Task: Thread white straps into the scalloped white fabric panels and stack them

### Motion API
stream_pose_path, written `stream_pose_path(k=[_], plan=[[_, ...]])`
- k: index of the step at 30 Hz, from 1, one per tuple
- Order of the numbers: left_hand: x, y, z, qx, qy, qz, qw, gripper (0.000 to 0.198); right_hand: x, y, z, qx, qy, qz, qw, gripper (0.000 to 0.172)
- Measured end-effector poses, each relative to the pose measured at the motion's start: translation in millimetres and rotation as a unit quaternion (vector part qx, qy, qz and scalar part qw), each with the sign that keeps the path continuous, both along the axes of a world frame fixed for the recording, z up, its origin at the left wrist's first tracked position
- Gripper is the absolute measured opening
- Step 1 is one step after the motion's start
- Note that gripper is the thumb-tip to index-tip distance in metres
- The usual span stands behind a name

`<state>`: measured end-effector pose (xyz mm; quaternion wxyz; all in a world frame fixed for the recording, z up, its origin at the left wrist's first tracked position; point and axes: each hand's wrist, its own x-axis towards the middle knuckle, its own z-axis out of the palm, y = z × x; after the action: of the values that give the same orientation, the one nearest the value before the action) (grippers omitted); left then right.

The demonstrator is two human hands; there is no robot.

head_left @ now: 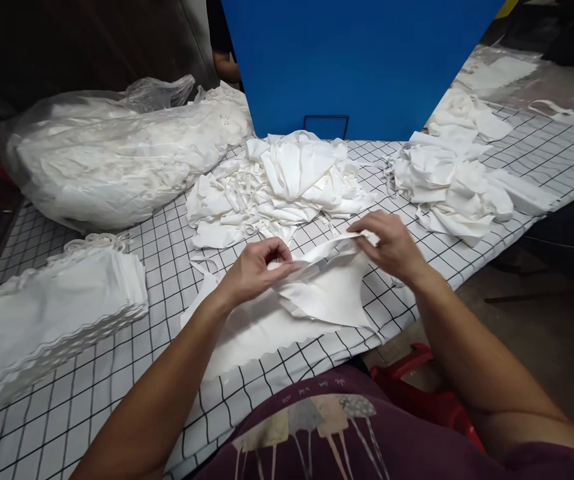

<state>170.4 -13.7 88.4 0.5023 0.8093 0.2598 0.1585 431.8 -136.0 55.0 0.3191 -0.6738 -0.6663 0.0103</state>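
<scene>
Directly in front of me, a white camisole point(327, 293) with thin straps is partly lifted off the table. My left hand point(257, 270) is closed, pinching its upper edge between thumb and fingers. At the other end of that edge, my right hand point(389, 243) also pinches the cloth, so a folded band stretches between both hands. Beneath it, more white cloth point(251, 337) with a wavy hem lies flat near the table's front edge; I cannot tell whether it is a separate piece. Just beyond my hands lies a loose heap of white garments point(297, 173).
A neat stack of white garments point(57, 300) lies at left, with a bulging clear plastic bag point(117, 160) of white cloth behind. Another heap point(451, 180) sits at right. A blue panel point(357, 67) stands at the back of the checked table point(101, 373). A red chair point(427, 393) is below.
</scene>
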Motion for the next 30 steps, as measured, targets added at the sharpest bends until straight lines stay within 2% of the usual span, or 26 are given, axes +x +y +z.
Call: stream_pose_path(k=[3, 6, 9, 11, 13, 15, 17, 19, 22, 25, 28, 30], plan=[[-10, -22, -7.5, 0.147, 0.061, -0.043, 0.986, 0.009, 25, -35, 14.5, 0.027, 0.007, 0.006, 1.0, 0.01], [-16, -51, -32.1, 0.244, 0.099, -0.044, 0.964, 0.008, 37, -76, 9.9, -0.043, 0.019, 0.047, 0.998, 0.01], [-18, -77, -52.0, 0.248, 0.088, -0.012, 0.965, 0.009, 33, -106, -3.5, -0.106, 0.038, 0.05, 0.992, 0.012], [-18, -87, -54.0, 0.206, 0.048, 0.032, 0.977, 0.009, 27, -116, -7.2, -0.093, 0.055, 0.033, 0.994, 0.012], [-16, -87, -46.8, 0.114, -0.003, 0.081, 0.99, 0.007, 20, -117, -2.4, -0.048, 0.076, 0.009, 0.996, 0.014], [-15, -82, -33.6, 0.025, -0.051, 0.134, 0.989, 0.003, 13, -109, 10.5, 0.017, 0.09, -0.015, 0.996, 0.016], [-17, -74, -18.3, 0.022, -0.076, 0.183, 0.98, 0.006, 7, -95, 28.4, 0.092, 0.099, -0.027, 0.99, 0.016], [-22, -66, -4.7, 0.118, -0.054, 0.212, 0.969, 0.011, 0, -78, 48.3, 0.172, 0.114, -0.029, 0.978, 0.015], [-37, -58, 9.0, 0.277, 0.024, 0.239, 0.93, 0.012, -13, -53, 77.5, 0.259, 0.141, -0.033, 0.955, 0.009], [-63, -49, 21.3, 0.341, 0.05, 0.301, 0.889, 0.011, -32, -31, 101.1, 0.314, 0.165, -0.009, 0.935, 0.005], [-98, -44, 41.5, 0.394, 0.023, 0.402, 0.826, 0.018, -49, -18, 111.4, 0.348, 0.186, 0.016, 0.919, 0.005], [-123, -47, 55.4, 0.444, 0.005, 0.453, 0.773, 0.022, -56, -17, 105.8, 0.336, 0.195, 0.012, 0.921, 0.008]])
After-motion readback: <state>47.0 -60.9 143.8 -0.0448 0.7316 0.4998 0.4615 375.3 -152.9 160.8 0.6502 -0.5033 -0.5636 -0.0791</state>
